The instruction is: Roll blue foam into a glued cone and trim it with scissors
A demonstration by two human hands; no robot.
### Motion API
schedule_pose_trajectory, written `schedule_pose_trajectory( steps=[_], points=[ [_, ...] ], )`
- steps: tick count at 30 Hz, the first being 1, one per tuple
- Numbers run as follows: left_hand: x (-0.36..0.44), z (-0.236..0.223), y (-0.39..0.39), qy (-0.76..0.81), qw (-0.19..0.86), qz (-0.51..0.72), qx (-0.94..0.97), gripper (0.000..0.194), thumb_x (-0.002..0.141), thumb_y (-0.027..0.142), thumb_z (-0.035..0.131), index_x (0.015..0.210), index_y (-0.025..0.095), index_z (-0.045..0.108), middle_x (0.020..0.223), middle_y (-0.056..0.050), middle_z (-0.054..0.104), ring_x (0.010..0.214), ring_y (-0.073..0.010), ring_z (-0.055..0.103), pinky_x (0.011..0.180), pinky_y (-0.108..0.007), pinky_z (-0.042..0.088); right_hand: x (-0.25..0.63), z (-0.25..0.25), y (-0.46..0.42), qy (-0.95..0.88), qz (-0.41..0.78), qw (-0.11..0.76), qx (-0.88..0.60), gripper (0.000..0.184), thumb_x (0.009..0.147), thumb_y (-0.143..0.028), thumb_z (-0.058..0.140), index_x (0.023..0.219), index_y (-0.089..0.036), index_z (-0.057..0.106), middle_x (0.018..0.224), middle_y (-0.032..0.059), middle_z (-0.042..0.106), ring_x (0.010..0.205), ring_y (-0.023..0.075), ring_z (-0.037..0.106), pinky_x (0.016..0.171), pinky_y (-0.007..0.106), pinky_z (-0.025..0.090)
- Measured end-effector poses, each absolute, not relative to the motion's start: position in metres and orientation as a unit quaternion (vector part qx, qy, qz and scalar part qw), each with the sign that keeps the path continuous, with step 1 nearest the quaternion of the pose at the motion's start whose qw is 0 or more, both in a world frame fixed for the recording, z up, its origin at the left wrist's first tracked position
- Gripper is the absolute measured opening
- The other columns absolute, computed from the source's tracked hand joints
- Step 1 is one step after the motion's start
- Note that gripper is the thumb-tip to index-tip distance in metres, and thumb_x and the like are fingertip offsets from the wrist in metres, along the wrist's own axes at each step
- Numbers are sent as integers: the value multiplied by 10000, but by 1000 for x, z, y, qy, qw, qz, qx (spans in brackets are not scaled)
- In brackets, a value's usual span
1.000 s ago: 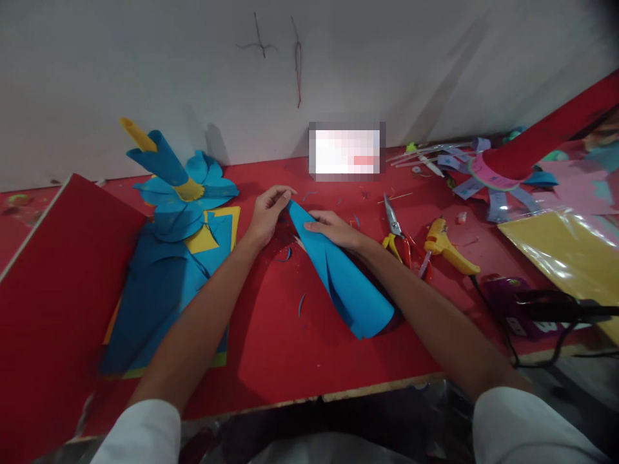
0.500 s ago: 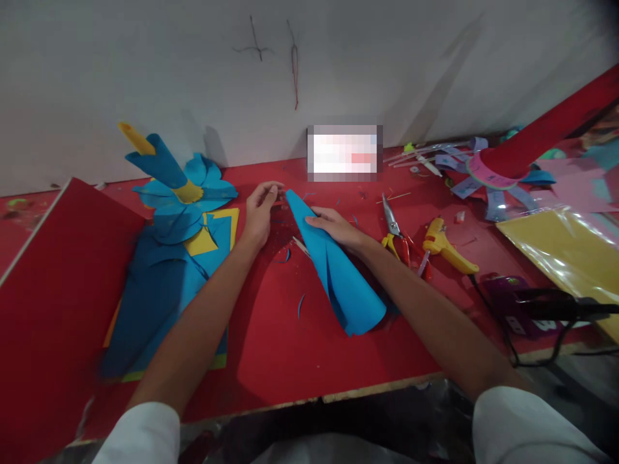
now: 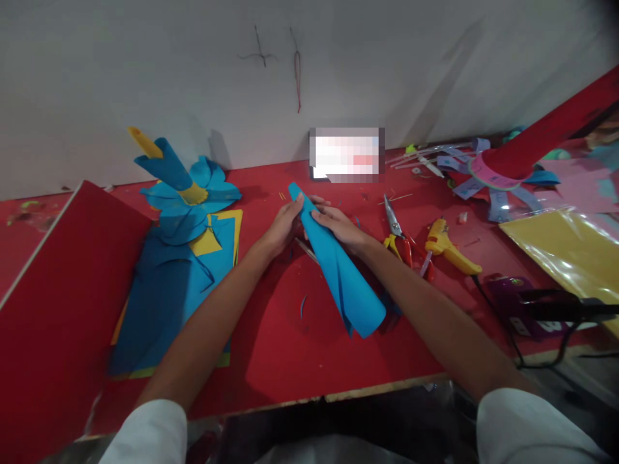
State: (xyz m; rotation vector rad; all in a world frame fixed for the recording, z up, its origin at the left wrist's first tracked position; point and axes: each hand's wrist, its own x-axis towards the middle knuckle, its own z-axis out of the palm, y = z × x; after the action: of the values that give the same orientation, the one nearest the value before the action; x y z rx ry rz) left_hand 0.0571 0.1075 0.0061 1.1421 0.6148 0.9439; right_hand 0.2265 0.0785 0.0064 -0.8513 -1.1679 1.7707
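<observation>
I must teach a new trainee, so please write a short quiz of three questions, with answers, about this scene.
1. What do the left hand and the right hand hold together?
2. True or false: the glue gun lies on the left hand's side.
3. Choose the colour of the tube that sticks out above the flower: (a) red, (b) yellow, (c) purple.

Key:
1. The blue paper roll.
2. False; the glue gun lies on the right hand's side.
3. (b) yellow.
</observation>
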Motion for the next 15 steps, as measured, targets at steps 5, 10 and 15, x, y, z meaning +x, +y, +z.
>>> schedule_pose_trajectory(
  steps=[5,10,15],
  points=[
    [68,4,100,269,710,449,472,525,875,727,731,920,207,675,1133,-139,784,1094,-317,760,847,-443,660,224,-2,82,-479,679,416,-369,607,762,-737,834,1007,-201,688,814,33,709,723,186,664,679,319,607],
    [63,10,105,281,714,527,367,413,922,611,752,939,217,634,1076,-89,776,1034,-252,763,908,-412,646,225,-3,85,-503,634,423,-407,666,747,-856,749,866,-206,665,726,9,641,663,169,587,585,296,520],
    [54,30,109,235,724,599,250,176,996,348,717,931,199,650,820,-6,694,807,-140,717,888,-296,616,226,0,83,-512,629,431,-395,640,786,-856,712,841,-221,651,713,-2,615,641,152,560,568,289,488]
  ],
)
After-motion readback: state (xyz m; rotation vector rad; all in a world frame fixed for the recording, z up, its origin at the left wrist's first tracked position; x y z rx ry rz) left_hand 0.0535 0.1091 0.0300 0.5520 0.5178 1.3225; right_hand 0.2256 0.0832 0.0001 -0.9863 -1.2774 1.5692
